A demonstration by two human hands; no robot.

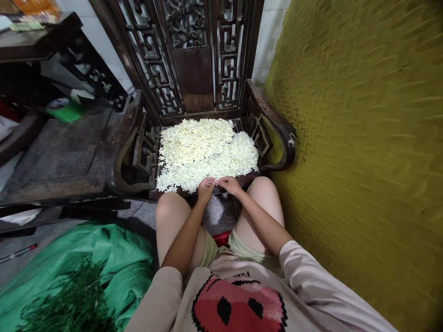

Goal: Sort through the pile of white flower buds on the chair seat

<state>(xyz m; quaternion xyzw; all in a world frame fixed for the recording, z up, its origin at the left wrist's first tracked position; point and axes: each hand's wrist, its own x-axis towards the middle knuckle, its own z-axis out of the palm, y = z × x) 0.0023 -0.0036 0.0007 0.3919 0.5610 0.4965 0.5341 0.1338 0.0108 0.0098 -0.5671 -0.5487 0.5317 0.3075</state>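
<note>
A wide heap of small white and pale yellow flowers [197,140] covers the seat of a dark carved wooden chair [193,74]. At its front edge, between my knees, my two hands meet with fingertips almost touching. My left hand [206,186] is closed, its fingers pinched together. From the other side my right hand [229,184] pinches at the same spot. A tiny pale piece, apparently a white flower [216,181], shows between the fingertips; its details are too small to make out.
To the right stands a large yellow textured panel [360,138]. At left are a wooden bench [65,157] with a green container [65,110] and a dark table [38,39]. Green leafy stems [69,299] lie on a green sheet [100,244] at lower left.
</note>
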